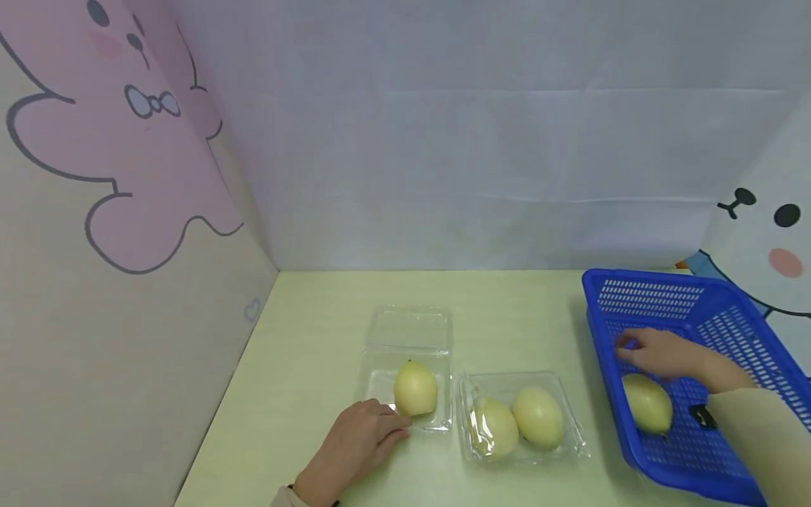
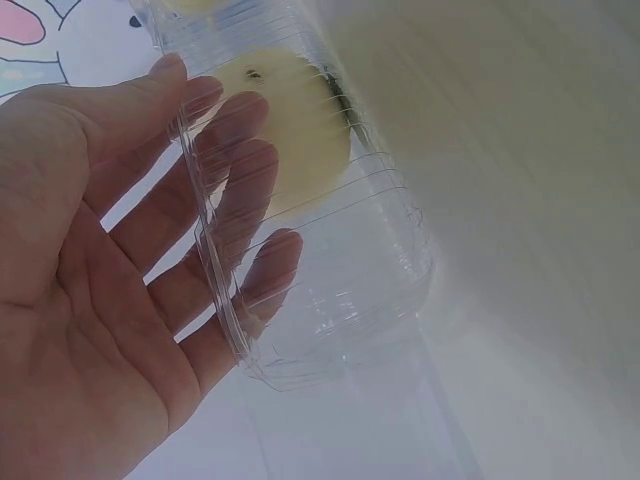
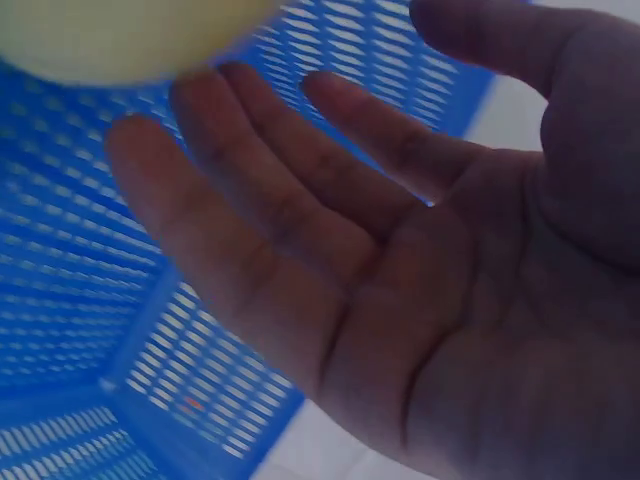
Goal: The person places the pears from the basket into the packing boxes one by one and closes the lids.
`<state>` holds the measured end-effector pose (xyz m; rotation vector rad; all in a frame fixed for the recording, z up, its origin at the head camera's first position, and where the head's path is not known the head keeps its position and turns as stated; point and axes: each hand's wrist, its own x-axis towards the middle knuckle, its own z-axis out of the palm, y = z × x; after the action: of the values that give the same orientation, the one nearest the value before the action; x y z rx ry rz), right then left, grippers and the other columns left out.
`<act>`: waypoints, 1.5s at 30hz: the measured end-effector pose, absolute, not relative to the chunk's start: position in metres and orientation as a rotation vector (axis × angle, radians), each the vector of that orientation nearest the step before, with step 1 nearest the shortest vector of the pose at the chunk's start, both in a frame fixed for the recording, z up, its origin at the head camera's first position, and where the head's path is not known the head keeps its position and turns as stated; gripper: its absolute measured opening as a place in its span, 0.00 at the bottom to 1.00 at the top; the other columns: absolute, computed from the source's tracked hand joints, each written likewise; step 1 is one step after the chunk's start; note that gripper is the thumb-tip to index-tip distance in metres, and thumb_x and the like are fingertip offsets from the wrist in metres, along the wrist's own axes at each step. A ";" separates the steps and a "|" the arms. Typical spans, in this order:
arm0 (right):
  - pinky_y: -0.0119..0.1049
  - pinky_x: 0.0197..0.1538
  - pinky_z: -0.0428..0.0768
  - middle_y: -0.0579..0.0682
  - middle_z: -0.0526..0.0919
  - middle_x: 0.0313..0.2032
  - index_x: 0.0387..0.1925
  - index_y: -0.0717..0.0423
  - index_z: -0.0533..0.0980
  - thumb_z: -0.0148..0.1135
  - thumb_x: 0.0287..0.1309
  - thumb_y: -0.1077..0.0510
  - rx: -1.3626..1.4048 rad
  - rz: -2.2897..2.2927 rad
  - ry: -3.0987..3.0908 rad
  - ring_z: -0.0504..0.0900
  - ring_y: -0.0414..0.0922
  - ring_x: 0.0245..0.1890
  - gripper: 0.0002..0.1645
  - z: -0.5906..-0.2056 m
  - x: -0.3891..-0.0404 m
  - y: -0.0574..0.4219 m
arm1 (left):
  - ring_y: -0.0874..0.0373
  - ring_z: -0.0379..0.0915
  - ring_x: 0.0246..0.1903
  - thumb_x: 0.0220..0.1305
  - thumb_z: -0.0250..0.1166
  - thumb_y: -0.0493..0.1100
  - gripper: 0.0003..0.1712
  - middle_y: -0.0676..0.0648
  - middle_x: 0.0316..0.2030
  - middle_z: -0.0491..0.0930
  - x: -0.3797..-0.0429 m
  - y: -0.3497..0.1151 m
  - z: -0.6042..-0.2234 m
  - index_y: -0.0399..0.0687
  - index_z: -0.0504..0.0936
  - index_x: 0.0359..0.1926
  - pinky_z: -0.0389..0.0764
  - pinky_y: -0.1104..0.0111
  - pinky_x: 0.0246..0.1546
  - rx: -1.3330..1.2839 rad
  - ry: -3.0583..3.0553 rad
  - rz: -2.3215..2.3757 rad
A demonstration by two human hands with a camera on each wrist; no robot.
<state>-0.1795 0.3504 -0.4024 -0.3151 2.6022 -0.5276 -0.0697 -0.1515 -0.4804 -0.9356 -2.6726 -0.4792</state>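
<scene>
My left hand (image 1: 360, 438) holds the near left edge of an open clear plastic box (image 1: 379, 384), whose lid (image 1: 410, 328) lies folded back. One pale yellow pear (image 1: 415, 389) sits inside. Through the plastic in the left wrist view, the fingers (image 2: 250, 190) show beside the pear (image 2: 300, 140), the thumb at the rim. Inside the blue basket (image 1: 624, 451) on the right, my right hand (image 1: 662, 353) hangs with loosely bent fingers and nothing in its grasp. Just nearer than it lies another pear (image 1: 648, 403); in the right wrist view a pear (image 3: 120, 35) is close to the fingertips.
A second clear plastic box (image 1: 557, 384) holding two pears (image 1: 537, 417) stands between the open box and the basket. A small black object (image 1: 702, 416) lies in the basket. Cloth walls with cartoon animals border the pale yellow table (image 1: 304, 380).
</scene>
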 end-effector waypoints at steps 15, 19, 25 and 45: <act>0.39 0.24 0.80 0.52 0.78 0.32 0.51 0.63 0.75 0.56 0.66 0.49 -0.104 -0.675 2.410 0.78 0.47 0.28 0.23 -0.434 -0.152 0.356 | 0.67 0.79 0.32 0.56 0.73 0.51 0.05 0.65 0.32 0.86 -0.069 -0.153 -0.476 0.63 0.89 0.35 0.77 0.73 0.31 -0.911 -2.666 -0.448; 0.38 0.23 0.79 0.51 0.76 0.29 0.47 0.60 0.76 0.56 0.65 0.50 -0.119 -0.676 2.430 0.77 0.46 0.27 0.18 -0.433 -0.152 0.355 | 0.67 0.80 0.33 0.57 0.72 0.51 0.05 0.65 0.33 0.87 -0.070 -0.154 -0.476 0.62 0.89 0.36 0.78 0.73 0.32 -0.923 -2.676 -0.453; 0.36 0.23 0.78 0.50 0.78 0.30 0.42 0.59 0.78 0.57 0.65 0.50 -0.176 -0.702 2.468 0.76 0.45 0.26 0.15 -0.433 -0.150 0.359 | 0.68 0.80 0.33 0.57 0.73 0.50 0.06 0.64 0.33 0.87 -0.070 -0.153 -0.478 0.62 0.90 0.37 0.79 0.73 0.32 -0.951 -2.676 -0.489; 0.38 0.32 0.76 0.52 0.81 0.40 0.53 0.61 0.77 0.68 0.56 0.43 -0.209 -0.610 2.408 0.75 0.45 0.34 0.31 -0.433 -0.145 0.372 | 0.68 0.79 0.32 0.56 0.73 0.50 0.05 0.66 0.32 0.86 -0.068 -0.149 -0.478 0.63 0.89 0.36 0.78 0.73 0.32 -0.935 -2.668 -0.502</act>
<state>-0.1447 0.3719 -0.4326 -0.2093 2.4083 -0.6098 -0.0683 -0.1494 -0.4781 -0.9348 -2.6684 -0.5016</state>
